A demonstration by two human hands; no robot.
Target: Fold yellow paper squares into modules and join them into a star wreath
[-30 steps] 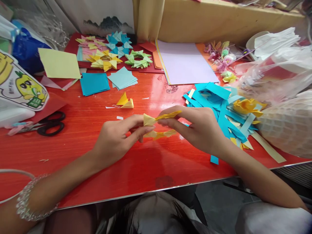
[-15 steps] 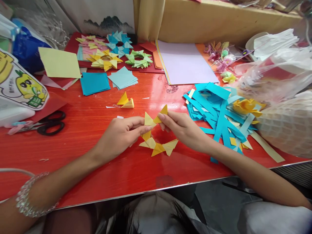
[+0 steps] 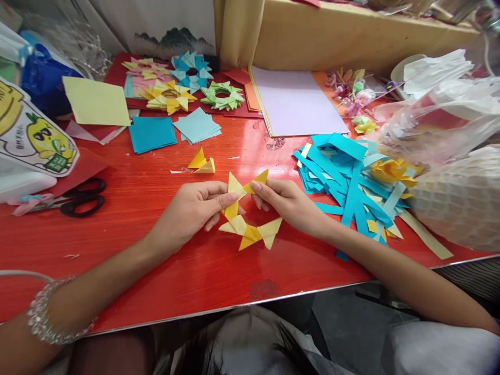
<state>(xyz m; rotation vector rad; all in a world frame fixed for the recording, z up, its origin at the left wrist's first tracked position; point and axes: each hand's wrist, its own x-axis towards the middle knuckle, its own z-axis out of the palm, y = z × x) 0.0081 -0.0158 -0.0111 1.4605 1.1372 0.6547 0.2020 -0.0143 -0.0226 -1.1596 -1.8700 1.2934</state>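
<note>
A curved chain of folded yellow paper pieces, an unclosed origami ring [image 3: 250, 237], hangs between my hands above the red table. My left hand [image 3: 197, 208] pinches its upper left part, thumb on a pale yellow piece. Between the thumb and fingers of my right hand [image 3: 279, 200] is a darker yellow piece, the folded paper piece [image 3: 261, 180], whose left end meets the pale one. Whether the two are joined cannot be made out. Beyond my hands lie two loose folded yellow pieces [image 3: 204, 163].
Finished paper rings [image 3: 222, 96] lie at the back beside blue paper squares [image 3: 153, 134] and a lilac sheet stack [image 3: 297, 101]. Blue paper strips [image 3: 353, 182] are heaped at right, near a netted bundle [image 3: 461, 198]. Black-handled scissors [image 3: 82, 203] rest at left.
Both hands have shifted very slightly, and the ring has moved a little to the left with them. The left thumb sits slightly higher on the pale piece, whose tip now stands taller.
</note>
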